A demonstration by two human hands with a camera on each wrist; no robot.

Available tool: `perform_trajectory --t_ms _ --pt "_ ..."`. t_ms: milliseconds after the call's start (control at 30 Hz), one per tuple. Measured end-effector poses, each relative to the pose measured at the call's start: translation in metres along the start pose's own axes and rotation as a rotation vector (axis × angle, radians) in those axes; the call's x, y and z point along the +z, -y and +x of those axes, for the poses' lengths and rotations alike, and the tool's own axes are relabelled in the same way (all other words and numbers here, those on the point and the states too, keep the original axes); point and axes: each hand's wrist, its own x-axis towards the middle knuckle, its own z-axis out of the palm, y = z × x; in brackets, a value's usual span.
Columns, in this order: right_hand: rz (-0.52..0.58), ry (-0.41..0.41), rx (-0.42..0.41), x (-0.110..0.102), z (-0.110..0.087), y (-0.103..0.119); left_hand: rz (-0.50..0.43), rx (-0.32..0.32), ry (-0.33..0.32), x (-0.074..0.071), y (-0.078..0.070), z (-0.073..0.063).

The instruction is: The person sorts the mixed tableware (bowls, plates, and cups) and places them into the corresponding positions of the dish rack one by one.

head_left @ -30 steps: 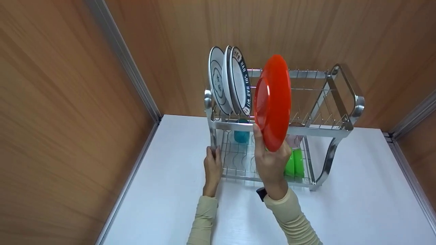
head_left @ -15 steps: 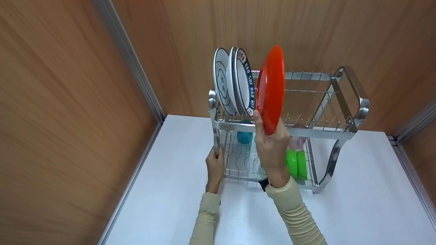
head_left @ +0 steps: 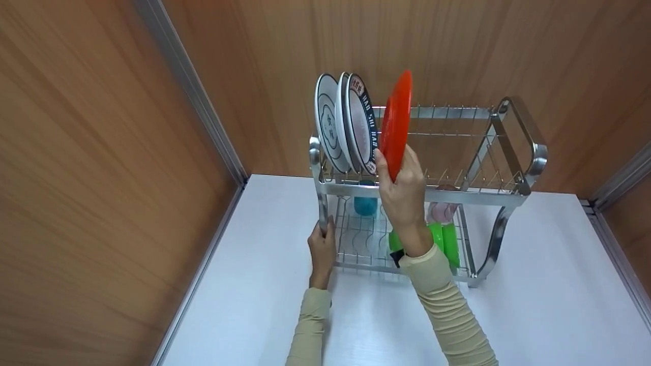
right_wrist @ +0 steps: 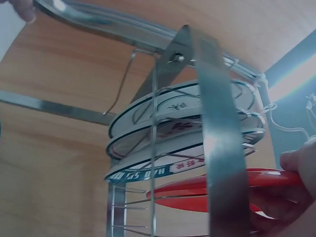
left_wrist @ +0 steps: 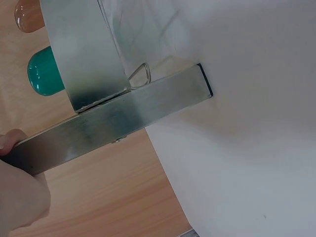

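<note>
In the head view my right hand [head_left: 404, 195] pinches the near edge of a red plate [head_left: 396, 124] between thumb and fingers. The plate stands on edge over the upper tier of a metal dish rack [head_left: 351, 189]. Just left of it, several white plates [head_left: 328, 122] with dark rims stand upright in the rack. From the right wrist view, the red plate [right_wrist: 197, 192] lies among the rack's wires, beside the patterned plates [right_wrist: 148, 160]. My left hand [head_left: 321, 251] grips the rack's left front leg, and the left wrist view shows that flat metal leg [left_wrist: 98, 131] with the hand at its end.
On the lower tier are a teal cup [head_left: 365, 206], a pinkish cup [head_left: 441, 211] and green bowls [head_left: 450, 244]. The rack stands on a white table [head_left: 254, 254] against a wooden wall [head_left: 274, 91]. Another wooden panel [head_left: 101, 178] rises on the left.
My right hand has moved forward and slightly left with the red plate, bringing it down and closer to the white plates. My left hand stays on the rack leg.
</note>
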Motion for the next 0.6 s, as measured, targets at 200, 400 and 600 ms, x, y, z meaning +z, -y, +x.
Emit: perform_trajectory --t_ms 200,400,600 --pt "-0.096 0.007 -0.049 0.007 0.002 -0.004 0.033 0.009 -0.001 0.0 -0.001 0.002" --pt "-0.177 0.026 -0.075 0.01 0.01 -0.006 0.055 -0.003 0.002 0.0 -0.002 0.003" --pt "-0.222 0.109 -0.011 0.009 0.02 -0.01 0.035 -0.01 -0.003 0.0 -0.002 0.001"
